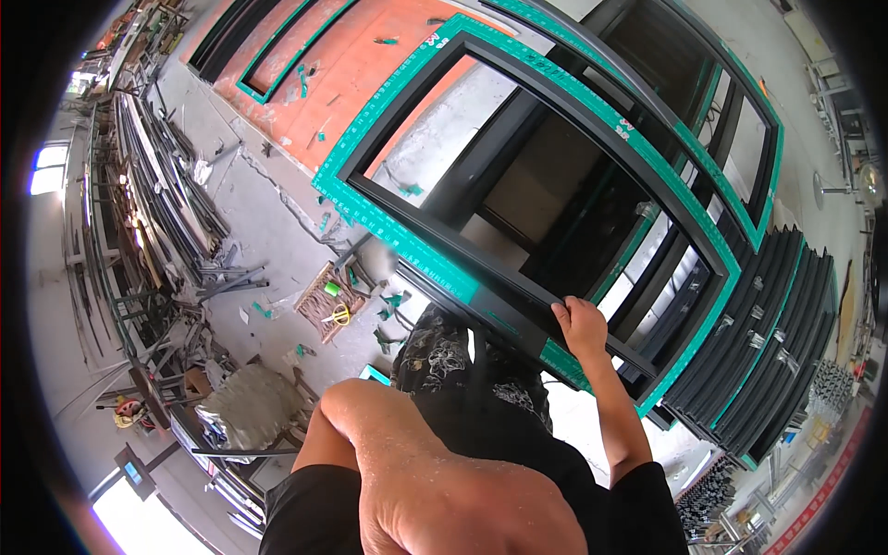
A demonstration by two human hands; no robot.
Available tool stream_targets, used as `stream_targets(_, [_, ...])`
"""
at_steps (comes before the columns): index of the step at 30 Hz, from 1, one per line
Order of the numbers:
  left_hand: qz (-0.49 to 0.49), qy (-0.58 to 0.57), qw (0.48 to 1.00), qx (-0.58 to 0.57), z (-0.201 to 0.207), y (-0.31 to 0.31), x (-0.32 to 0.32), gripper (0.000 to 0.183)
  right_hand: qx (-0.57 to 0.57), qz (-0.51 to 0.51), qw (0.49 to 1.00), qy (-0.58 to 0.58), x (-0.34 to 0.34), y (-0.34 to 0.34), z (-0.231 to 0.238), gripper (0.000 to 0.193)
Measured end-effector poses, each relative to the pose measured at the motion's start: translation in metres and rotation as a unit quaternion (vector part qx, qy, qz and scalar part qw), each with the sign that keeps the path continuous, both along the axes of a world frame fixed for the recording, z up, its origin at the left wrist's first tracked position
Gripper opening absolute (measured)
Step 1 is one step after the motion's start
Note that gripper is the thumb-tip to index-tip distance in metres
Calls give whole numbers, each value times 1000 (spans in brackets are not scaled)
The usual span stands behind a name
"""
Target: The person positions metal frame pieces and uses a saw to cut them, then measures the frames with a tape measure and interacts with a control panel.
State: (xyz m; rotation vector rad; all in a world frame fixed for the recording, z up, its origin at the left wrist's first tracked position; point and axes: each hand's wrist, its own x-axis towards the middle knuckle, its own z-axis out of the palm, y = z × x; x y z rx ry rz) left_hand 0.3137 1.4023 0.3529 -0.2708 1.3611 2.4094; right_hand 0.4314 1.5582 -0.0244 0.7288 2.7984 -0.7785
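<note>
A large dark rectangular frame (421, 254), like a window frame, stands tilted before me. Green printed protective film covers most of its face, with a bare dark stretch along the near edge. My right hand (583, 326) grips the inner edge of that near side, thumb on top and the other fingers curled out of sight. My left arm is bent at the elbow, and my left hand (472, 504) comes up close to the camera, large at the lower edge; its fingers are hidden. Behind the gripped frame lean more green-filmed frames (777, 162).
An orange-topped table (287, 116) at the far left carries frame pieces and film scraps. Long profiles (153, 176) are heaped along the left. Dark profiles (758, 347) are stacked at right. Yellow-handled scissors (341, 315) lie on a small woven seat (314, 301), with green scraps around.
</note>
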Motion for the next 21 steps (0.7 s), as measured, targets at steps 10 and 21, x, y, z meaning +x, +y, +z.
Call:
stream_targets(10, [-222, 45, 863, 451, -41, -30, -25, 38, 83, 22, 995, 44, 40, 6, 5, 40])
stream_targets(21, [-241, -353, 762, 486, -30, -1, 5, 41, 108, -10, 993, 42, 68, 19, 2, 40])
